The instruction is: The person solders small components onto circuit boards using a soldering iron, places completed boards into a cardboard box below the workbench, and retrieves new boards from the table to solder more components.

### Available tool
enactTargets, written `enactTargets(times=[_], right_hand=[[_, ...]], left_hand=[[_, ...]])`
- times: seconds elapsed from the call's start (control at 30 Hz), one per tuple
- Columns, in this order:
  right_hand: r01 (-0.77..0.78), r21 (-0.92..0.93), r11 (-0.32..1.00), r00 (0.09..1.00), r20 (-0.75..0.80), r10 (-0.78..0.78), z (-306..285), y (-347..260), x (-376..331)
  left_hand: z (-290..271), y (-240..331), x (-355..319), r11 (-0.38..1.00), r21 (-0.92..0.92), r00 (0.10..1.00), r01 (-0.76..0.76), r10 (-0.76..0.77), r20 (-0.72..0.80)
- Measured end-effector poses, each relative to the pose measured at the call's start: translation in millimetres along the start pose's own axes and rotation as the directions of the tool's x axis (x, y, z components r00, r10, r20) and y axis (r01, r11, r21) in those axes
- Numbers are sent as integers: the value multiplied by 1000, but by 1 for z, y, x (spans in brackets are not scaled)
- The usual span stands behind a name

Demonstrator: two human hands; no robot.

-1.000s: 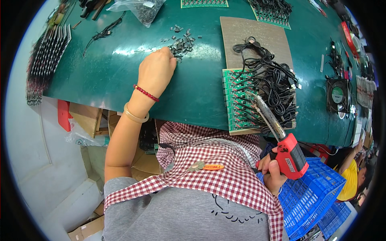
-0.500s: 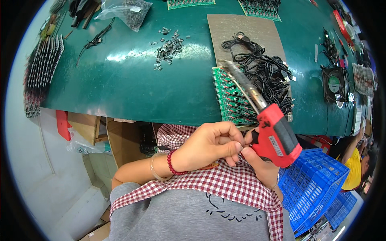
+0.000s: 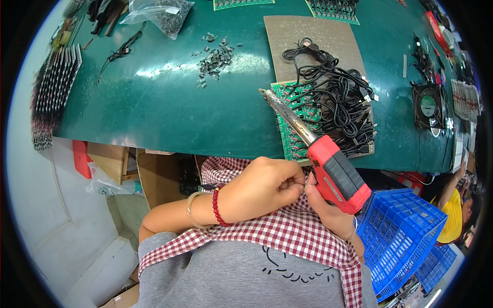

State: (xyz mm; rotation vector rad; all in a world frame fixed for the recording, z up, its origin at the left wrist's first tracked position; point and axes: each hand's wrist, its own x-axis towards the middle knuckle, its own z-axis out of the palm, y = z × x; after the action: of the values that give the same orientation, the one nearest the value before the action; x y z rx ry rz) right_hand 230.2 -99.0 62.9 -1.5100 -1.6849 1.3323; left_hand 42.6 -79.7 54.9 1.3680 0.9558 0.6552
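A red and black soldering gun (image 3: 339, 177) is gripped in my right hand (image 3: 329, 213). Its metal barrel slants up and left across the left edge of a green circuit board (image 3: 294, 141), with the tip above the green table. My left hand (image 3: 267, 186) is closed, its fingertips meeting my right thumb and fingers in front of the apron; whatever it pinches is hidden. Black cables (image 3: 341, 97) with plugs lie bunched over the circuit board, which rests on a brown sheet (image 3: 316, 31).
Small dark pinned parts (image 3: 215, 61) are scattered on the green table (image 3: 169, 113). Behind them lies a clear plastic bag (image 3: 164, 15) of parts. A fan (image 3: 428, 107) stands at right. Blue crates (image 3: 400, 241) are beside me; a person in yellow (image 3: 451, 220) is farther right.
The soldering gun has swung left, and its tip now sits farther left and slightly nearer. My left fingers have curled in more tightly.
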Motion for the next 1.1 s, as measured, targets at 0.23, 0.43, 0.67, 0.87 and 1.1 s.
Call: enactTargets(times=[0.23,0.43,0.67,0.87,1.1], right_hand=[[-53,193,980,997,-40,62,3,3,-3],[3,318,948,996,-90,27,-17,37,-34],[-146,191,971,983,-86,165,-32,74,-70],[-271,342,900,930,-149,337,-27,68,-77],[-328,247,912,930,-86,358,-26,43,-61]], left_hand=[[-8,-18,6,976,-147,986,162,-156,55],[-42,-49,26,825,-432,925,364,-374,67],[-48,-50,35,850,-351,916,393,-393,77],[-49,-51,37,850,-348,916,395,-393,80],[-49,-50,39,853,-350,919,388,-385,80]])
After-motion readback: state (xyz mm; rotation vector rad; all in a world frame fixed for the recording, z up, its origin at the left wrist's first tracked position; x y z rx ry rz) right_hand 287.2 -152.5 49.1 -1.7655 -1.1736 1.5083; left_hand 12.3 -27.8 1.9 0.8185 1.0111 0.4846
